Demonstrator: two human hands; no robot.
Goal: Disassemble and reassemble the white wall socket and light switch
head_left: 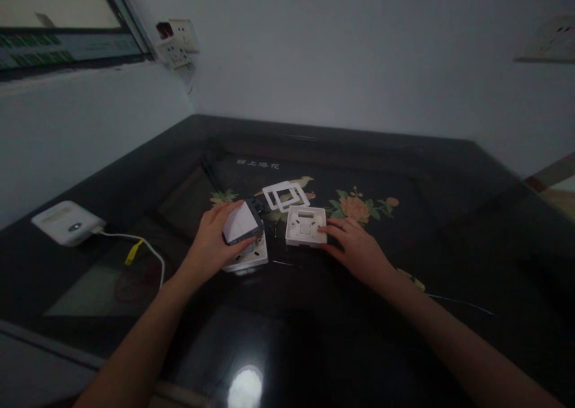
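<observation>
My left hand [216, 237] is closed around a wall switch module with a white face [240, 221] and dark edges, held tilted. Partly covered beneath it lies a white square mounting box [247, 264] on the table. The fingers of my right hand [353, 245] grip the right side of a second white mounting box [306, 226], its open side facing up. Just behind that box, two thin white square frames [286, 196] overlap. A small dark piece [256, 204] shows by the far edge of the switch module; whether it is part of the module I cannot tell.
The glossy black table [287, 324] bears a flower print. A white device [67, 222] with a white cable [153, 252] and yellow tag [133, 252] sits at left. A yellow-handled tool [411, 279], probably a screwdriver, lies beside my right forearm. Wall sockets [177, 42] are at the back left.
</observation>
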